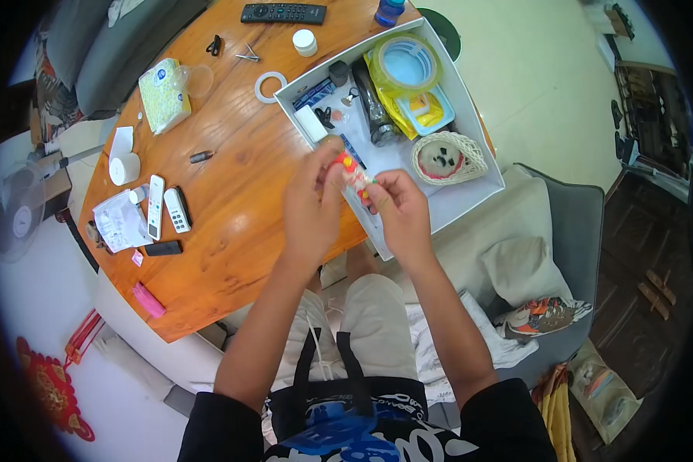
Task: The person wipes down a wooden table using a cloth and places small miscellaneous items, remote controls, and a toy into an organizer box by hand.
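Both hands meet over the near left edge of a white box (470, 202). Between them is a small, stubby roll (355, 175) in a red, white and yellow printed wrapping; its exact kind is unclear. My left hand (316, 185) has its fingers closed around the upper end. At the lower right end, my right hand (398, 204) pinches it, with a bit of green at the fingertips. Inside the box lie a wide roll of tape (383, 65), a yellow packet (396, 112), a light blue tray (448, 115), a dark flashlight-like tube (373, 108) and a woven basket (473, 158).
The wooden table (239, 192) also holds a tissue pack (162, 104), a black remote (283, 13), two white remotes (155, 204), a white jar (305, 43), a tape ring (262, 85) and a pink pouch (148, 300). A sofa (570, 239) stands right of me.
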The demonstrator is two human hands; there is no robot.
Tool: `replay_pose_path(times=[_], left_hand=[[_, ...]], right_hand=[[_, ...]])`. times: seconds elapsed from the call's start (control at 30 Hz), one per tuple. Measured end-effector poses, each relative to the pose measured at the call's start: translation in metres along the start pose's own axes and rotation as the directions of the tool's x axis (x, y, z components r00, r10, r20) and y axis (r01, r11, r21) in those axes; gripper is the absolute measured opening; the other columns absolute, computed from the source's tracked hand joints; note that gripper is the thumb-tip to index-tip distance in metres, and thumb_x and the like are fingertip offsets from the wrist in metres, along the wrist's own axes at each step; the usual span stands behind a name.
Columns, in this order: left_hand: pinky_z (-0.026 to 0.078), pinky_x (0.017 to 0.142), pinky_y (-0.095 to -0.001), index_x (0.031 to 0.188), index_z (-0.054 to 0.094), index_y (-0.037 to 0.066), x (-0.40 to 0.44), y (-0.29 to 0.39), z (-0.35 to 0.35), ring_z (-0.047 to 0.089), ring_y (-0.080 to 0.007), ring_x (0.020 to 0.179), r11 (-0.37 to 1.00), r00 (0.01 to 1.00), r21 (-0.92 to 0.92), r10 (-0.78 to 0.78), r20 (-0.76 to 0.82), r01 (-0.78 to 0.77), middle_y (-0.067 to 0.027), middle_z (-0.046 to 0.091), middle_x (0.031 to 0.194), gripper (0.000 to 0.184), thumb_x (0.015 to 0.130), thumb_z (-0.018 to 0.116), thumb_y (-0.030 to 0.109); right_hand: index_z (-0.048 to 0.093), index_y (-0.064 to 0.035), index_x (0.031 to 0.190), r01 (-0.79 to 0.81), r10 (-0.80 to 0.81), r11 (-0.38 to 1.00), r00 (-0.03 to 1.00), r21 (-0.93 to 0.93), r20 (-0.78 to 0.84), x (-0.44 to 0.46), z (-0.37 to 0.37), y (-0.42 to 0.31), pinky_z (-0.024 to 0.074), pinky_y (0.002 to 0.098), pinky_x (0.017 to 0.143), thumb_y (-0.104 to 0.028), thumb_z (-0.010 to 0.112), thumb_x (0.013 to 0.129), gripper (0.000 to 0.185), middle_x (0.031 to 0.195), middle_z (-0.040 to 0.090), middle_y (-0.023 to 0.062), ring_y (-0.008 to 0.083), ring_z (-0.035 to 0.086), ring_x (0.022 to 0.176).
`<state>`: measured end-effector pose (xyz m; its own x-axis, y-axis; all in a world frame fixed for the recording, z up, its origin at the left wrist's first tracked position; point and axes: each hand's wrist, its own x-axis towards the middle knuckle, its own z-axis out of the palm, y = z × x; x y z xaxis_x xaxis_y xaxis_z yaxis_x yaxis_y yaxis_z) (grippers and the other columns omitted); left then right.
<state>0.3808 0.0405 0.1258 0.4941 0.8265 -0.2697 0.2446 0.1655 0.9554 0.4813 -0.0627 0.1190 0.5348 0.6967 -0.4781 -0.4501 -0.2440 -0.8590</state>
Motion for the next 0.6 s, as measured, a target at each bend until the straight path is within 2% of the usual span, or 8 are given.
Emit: replay_pose_path(times=[0.07, 0.13, 0.17, 0.27, 0.3, 0.4, 0.53, 0.6], left_hand=[[0.051, 0.086, -0.0278, 0.13, 0.057, 0.001, 0.015, -0.001, -0.001, 0.064, -0.0151, 0.097, 0.995, 0.996, 0.06, 0.079, -0.03, -0.078, -0.0117, 0.065, 0.117, 0.031, 0.1, 0.053, 0.004], [0.05, 0.091, -0.0326, 0.132, 0.055, 0.0, 0.025, 0.0, -0.004, 0.063, -0.0212, 0.102, 0.937, 0.977, 0.294, 0.212, -0.038, -0.192, -0.0148, 0.063, 0.121, 0.036, 0.097, 0.052, 0.0], [0.049, 0.094, -0.0349, 0.133, 0.053, 0.0, 0.03, 0.001, -0.005, 0.063, -0.0242, 0.105, 0.881, 0.96, 0.405, 0.278, -0.03, -0.243, -0.0164, 0.062, 0.123, 0.038, 0.095, 0.052, -0.001], [0.042, 0.104, -0.0422, 0.13, 0.055, 0.0, 0.032, 0.003, -0.005, 0.057, -0.0334, 0.117, 0.813, 0.942, 0.501, 0.334, 0.016, -0.297, -0.0197, 0.059, 0.126, 0.041, 0.09, 0.054, -0.003], [0.039, 0.106, -0.0435, 0.13, 0.055, 0.001, 0.031, 0.001, -0.003, 0.054, -0.0349, 0.121, 0.79, 0.934, 0.536, 0.358, -0.009, -0.298, -0.0202, 0.057, 0.129, 0.042, 0.088, 0.055, -0.003], [0.032, 0.111, -0.0464, 0.129, 0.054, 0.002, 0.022, -0.01, 0.004, 0.045, -0.0383, 0.129, 0.765, 0.92, 0.588, 0.382, -0.085, -0.263, -0.0213, 0.049, 0.137, 0.044, 0.085, 0.055, -0.004], [0.029, 0.112, -0.0473, 0.13, 0.053, 0.002, 0.003, -0.02, 0.007, 0.039, -0.039, 0.133, 0.824, 0.937, 0.545, 0.299, -0.181, -0.157, -0.0217, 0.042, 0.143, 0.046, 0.084, 0.056, -0.003], [0.029, 0.112, -0.0472, 0.13, 0.052, 0.002, -0.006, -0.022, 0.006, 0.039, -0.0389, 0.133, 0.828, 0.942, 0.546, 0.275, -0.192, -0.13, -0.0218, 0.042, 0.144, 0.046, 0.084, 0.056, -0.002]], right_hand=[[0.059, 0.0003, 0.104, -0.036, 0.034, 0.999, 0.996, -0.028, -0.08, 0.022, 0.0, 0.002, 0.0491, 0.0229, 0.069, -0.009, 0.064, 0.096, 0.014, 0.088, 0.067, 0.0041, 0.0083, 0.064, 0.077], [0.06, 0.0008, 0.105, -0.07, 0.067, 0.997, 0.98, -0.01, -0.186, 0.041, 0.008, 0.005, 0.0497, 0.0231, 0.067, -0.01, 0.065, 0.095, 0.015, 0.088, 0.069, 0.0057, 0.0085, 0.064, 0.074], [0.063, 0.0022, 0.104, -0.016, 0.013, 1.0, 0.968, -0.012, -0.25, 0.053, 0.011, 0.016, 0.05, 0.0227, 0.061, -0.01, 0.067, 0.094, 0.017, 0.085, 0.071, 0.0074, 0.0085, 0.064, 0.068], [0.065, 0.0034, 0.1, -0.076, 0.036, 0.991, 0.943, -0.109, -0.33, 0.074, 0.02, 0.028, 0.0498, 0.0229, 0.056, -0.011, 0.07, 0.092, 0.017, 0.083, 0.071, 0.008, 0.0092, 0.064, 0.064], [0.067, 0.0048, 0.1, -0.086, 0.052, 0.993, 0.939, -0.084, -0.341, 0.077, 0.025, 0.03, 0.0491, 0.023, 0.052, -0.012, 0.07, 0.091, 0.019, 0.081, 0.071, 0.0087, 0.0098, 0.063, 0.062], [0.067, 0.0052, 0.103, -0.115, 0.086, 0.991, 0.933, -0.064, -0.349, 0.087, 0.036, 0.038, 0.0495, 0.0232, 0.052, -0.011, 0.07, 0.091, 0.02, 0.083, 0.071, 0.0097, 0.01, 0.064, 0.063], [0.065, 0.0071, 0.113, -0.146, 0.081, 0.972, 0.944, -0.183, -0.32, 0.09, 0.035, 0.044, 0.0561, 0.0276, 0.066, -0.011, 0.067, 0.093, 0.027, 0.092, 0.072, 0.0131, 0.014, 0.067, 0.071], [0.061, 0.0079, 0.12, -0.077, 0.019, 0.985, 0.939, -0.156, -0.344, 0.085, 0.035, 0.046, 0.0561, 0.0294, 0.076, -0.01, 0.065, 0.094, 0.032, 0.1, 0.072, 0.0155, 0.017, 0.068, 0.082]])
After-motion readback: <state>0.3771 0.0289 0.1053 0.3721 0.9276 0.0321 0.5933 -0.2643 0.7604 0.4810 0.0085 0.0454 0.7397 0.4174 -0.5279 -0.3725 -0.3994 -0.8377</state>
